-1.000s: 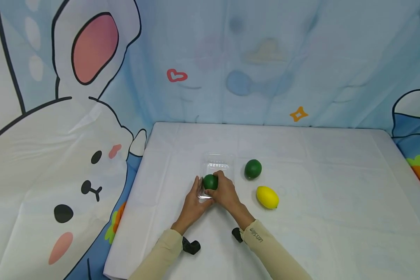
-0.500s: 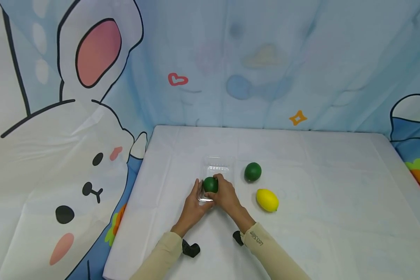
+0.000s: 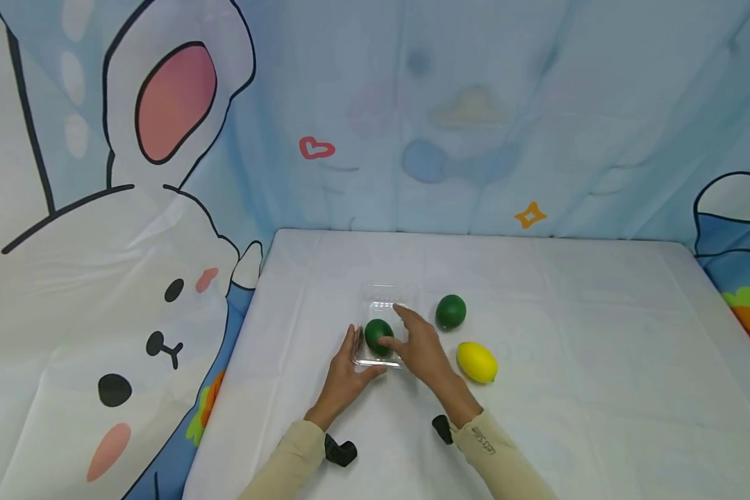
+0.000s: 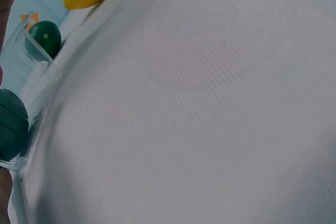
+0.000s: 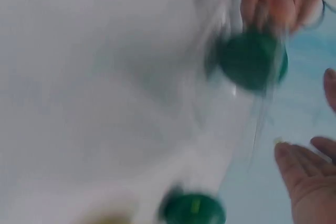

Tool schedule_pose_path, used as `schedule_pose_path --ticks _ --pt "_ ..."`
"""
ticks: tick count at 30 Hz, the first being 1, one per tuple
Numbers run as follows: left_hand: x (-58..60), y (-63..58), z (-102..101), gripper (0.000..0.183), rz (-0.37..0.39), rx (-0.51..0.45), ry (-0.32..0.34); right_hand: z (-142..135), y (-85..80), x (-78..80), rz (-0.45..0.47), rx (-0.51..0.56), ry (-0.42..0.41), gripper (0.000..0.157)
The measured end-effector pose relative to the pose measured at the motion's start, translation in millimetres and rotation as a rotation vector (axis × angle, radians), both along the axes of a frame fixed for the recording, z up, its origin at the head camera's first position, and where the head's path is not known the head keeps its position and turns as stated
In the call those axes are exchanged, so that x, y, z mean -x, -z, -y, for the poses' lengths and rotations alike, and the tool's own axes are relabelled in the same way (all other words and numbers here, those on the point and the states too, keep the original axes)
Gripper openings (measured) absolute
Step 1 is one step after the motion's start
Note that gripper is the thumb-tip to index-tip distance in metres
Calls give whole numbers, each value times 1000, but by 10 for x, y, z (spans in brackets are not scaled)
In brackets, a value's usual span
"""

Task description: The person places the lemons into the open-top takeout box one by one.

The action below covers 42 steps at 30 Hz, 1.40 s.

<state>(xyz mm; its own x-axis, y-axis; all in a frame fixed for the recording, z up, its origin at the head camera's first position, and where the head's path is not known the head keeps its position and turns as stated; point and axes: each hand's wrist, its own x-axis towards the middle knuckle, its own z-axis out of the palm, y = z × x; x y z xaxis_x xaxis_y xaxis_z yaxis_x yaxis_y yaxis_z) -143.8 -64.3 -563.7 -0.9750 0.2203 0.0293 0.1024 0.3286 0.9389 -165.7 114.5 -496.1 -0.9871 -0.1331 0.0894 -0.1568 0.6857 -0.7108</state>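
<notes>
Green lime (image 3: 378, 336) now in tray (image 3: 387, 301), right hand (image 3: 420, 345) off it.

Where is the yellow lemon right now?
In the head view the yellow lemon lies on the white table, just right of the right hand, nearer than the loose green lime.

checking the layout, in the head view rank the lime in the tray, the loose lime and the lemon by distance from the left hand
1. Lime in the tray, just right of the left hand.
2. Loose lime, farther right, behind.
3. Lemon, farthest right.
</notes>
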Motion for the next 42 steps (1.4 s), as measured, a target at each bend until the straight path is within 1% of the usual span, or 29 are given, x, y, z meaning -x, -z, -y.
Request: schedule_pose_path --ticks 3,6,9,13,15,18,22,26,30,33,37,42 --pt "-3 11 6 107 -3 2 0 -365 -58 -25 -92 47 -1 73" --pt "-9 9 22 107 2 0 -6 -768 -9 -87 -122 61 27 72" --pt "-12 2 40 107 8 -15 -8 -1106 119 -199 -82 53 73 74" --pt "-16 8 51 109 8 -17 -4 -1363 317 -374 1 32 117 80" --pt "-16 12 53 109 6 -15 -2 -1412 398 -440 27 27 132 82" --pt "-11 3 56 110 11 -20 1 -1439 491 -497 45 33 142 85" --pt "14 -11 61 115 31 -25 12 -1442 554 -534 46 57 140 85" --pt "50 -23 52 119 35 -16 33 -1439 567 -554 59 81 119 81" --pt "74 -29 30 119 29 -8 46 -1433 575 -565 94 75 108 75" --pt "74 -33 18 117 37 -21 50 -1431 574 -567 107 68 106 72" --pt "66 -39 5 115 50 -29 50 -1436 556 -564 95 68 96 70" --pt "57 -44 -13 114 54 -21 45 -1441 523 -539 57 77 69 67"
